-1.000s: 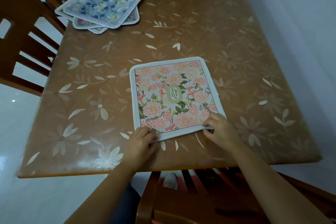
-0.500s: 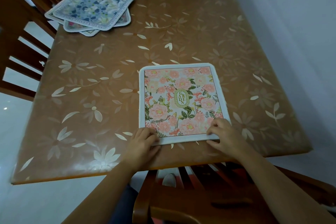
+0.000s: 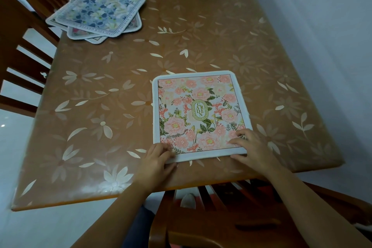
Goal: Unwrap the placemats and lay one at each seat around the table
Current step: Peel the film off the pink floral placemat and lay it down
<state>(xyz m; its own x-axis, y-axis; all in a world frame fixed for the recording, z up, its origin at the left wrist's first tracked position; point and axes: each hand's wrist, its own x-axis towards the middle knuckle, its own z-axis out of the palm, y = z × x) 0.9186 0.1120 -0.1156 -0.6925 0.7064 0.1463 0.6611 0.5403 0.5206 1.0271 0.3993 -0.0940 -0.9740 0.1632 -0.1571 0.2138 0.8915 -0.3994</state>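
Clerk: Item one, the pink placemat (image 3: 198, 110). You have it flat on the tabletop (image 3: 96, 106), near the edge closest to you, directly above the wooden chair (image 3: 211, 217) tucked under that edge. White border, pink flowers, green leaves, an oval label in the middle reading GARDEN.

Checker: And your hands on it?

Clerk: Your left hand (image 3: 156, 164) is at the near left corner, thumb on top and fingers curled beneath the rim, pinching that corner. Your right hand (image 3: 252, 149) lies at the near right corner, fingers spread and pressing down on the printed face, the thumb along the near border.

Checker: Item two?

Clerk: The stack of placemats (image 3: 98, 13), far left of the tabletop, well apart from the pink one. The top mat shows blue and grey flowers with lettering round its border. At least two more lie fanned beneath it, corners sticking out; their patterns are mostly hidden.

Checker: Any wrapper or container holding them?

Clerk: The stack rests bare on the tabletop cover, which is brown with pale flower and leaf shapes.

Checker: Other seats?

Clerk: A second slatted wooden chair (image 3: 22, 62) stands at the left side, beside the stack.
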